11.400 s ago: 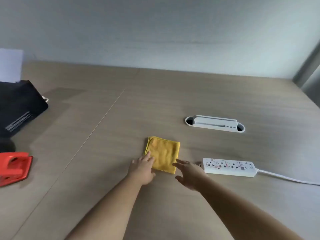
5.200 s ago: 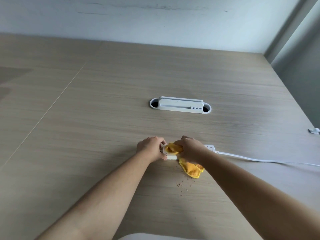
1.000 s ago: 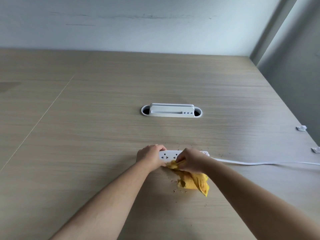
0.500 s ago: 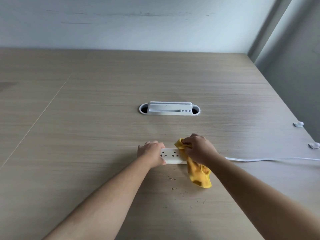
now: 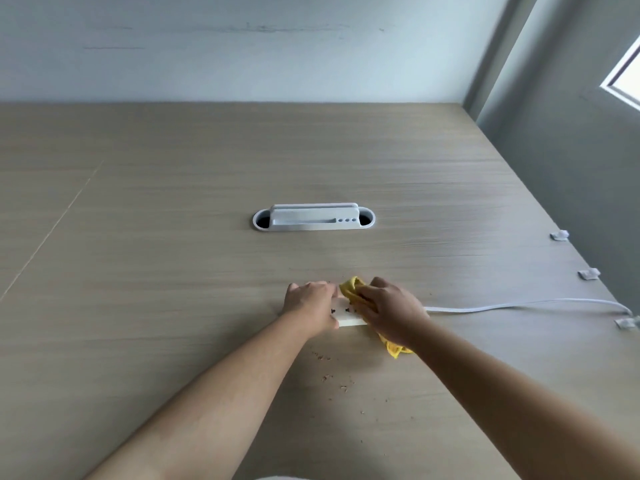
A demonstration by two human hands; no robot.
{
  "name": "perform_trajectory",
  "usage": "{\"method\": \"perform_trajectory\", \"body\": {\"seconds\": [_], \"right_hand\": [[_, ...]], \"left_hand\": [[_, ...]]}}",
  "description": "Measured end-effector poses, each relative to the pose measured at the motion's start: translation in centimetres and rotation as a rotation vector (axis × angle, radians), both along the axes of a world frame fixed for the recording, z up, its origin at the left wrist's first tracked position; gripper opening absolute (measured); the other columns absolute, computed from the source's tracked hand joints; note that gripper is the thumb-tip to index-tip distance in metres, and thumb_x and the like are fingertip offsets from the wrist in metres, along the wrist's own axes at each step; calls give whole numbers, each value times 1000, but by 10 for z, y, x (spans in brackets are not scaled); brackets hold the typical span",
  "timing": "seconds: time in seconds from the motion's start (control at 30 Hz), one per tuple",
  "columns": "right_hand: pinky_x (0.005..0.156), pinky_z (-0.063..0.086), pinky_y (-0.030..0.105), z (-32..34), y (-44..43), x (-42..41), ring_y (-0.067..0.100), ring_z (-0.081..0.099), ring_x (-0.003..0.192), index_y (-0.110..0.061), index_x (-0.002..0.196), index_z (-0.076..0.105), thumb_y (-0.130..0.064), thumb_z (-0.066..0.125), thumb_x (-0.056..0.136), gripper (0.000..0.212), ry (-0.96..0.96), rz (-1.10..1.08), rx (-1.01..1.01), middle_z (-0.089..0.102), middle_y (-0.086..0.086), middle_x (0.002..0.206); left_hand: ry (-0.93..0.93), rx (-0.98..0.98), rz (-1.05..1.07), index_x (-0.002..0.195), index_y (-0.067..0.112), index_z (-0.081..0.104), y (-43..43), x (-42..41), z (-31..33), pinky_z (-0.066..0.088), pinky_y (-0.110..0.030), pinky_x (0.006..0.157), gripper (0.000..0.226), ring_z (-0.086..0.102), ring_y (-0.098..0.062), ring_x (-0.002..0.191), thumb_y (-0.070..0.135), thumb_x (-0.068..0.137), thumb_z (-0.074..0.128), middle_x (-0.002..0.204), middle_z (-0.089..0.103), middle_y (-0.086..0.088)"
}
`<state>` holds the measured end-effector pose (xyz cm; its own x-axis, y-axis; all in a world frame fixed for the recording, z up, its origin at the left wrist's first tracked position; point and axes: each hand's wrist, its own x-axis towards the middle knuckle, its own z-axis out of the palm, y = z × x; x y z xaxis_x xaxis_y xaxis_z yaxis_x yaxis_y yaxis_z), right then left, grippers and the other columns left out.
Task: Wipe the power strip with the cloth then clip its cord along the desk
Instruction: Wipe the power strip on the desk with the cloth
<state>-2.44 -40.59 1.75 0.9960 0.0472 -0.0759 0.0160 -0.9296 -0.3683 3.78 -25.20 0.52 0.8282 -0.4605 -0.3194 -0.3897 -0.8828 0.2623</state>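
Observation:
The white power strip (image 5: 346, 315) lies on the wooden desk (image 5: 173, 271), mostly hidden under both hands. My left hand (image 5: 309, 304) grips its left end. My right hand (image 5: 391, 311) presses the bunched yellow cloth (image 5: 353, 289) onto the strip's top; a corner of the cloth hangs out below my wrist. The white cord (image 5: 519, 304) runs from the strip to the right, up to a small clip (image 5: 625, 323) at the desk's right edge.
Two more white clips (image 5: 588, 273) (image 5: 559, 234) sit along the right edge. A white cable grommet (image 5: 313, 218) is set into the desk behind the strip. Brown crumbs (image 5: 334, 375) lie in front of it. A grey wall stands close on the right.
My right hand has slid the cloth left along the strip toward my left hand, covering more of the sockets. The left hand keeps its hold on the strip's end.

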Motion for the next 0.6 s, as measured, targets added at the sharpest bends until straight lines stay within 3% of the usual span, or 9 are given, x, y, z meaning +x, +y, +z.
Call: {"method": "perform_trajectory", "body": {"seconds": [0.07,0.23,0.37,0.43,0.53,0.6], "right_hand": [[63,46,35,-16,5,-13,27,57,90,-26,116,57,-35,43,93,28,86,121,-95,54,3,103],[66,50,39,-19,-32,-7,33,61,87,-16,116,53,-23,42,91,28,62,-242,-279,56,10,102],[60,42,35,-21,-4,-10,31,56,93,-23,129,47,-19,43,92,37,-9,71,-150,54,11,108],[61,45,36,-31,3,-22,29,54,98,-25,133,41,-21,43,92,42,24,123,-217,52,10,114],[70,49,40,-26,-24,-22,31,56,100,-19,126,45,-20,42,90,36,99,-192,-295,52,12,116],[73,49,40,-21,-39,-20,33,55,101,-16,123,48,-18,41,90,35,101,-266,-316,53,13,115]], "left_hand": [[2,-4,12,117,26,58,-2,0,-1,36,-37,94,48,59,-19,109,36,74,77,119,64,5],[10,7,33,112,26,59,-3,3,1,40,-32,83,50,61,-19,105,35,68,82,116,65,6],[4,16,42,117,27,57,-4,2,0,43,-34,87,53,60,-20,108,35,70,81,119,64,4],[3,16,48,114,27,58,-5,2,0,44,-34,85,51,60,-20,106,35,70,81,117,65,5],[22,10,51,110,27,58,-4,4,1,38,-30,79,49,60,-19,107,34,68,82,117,65,7],[25,6,55,109,27,58,-4,3,1,36,-29,77,48,60,-19,107,34,68,82,117,65,8]]}}
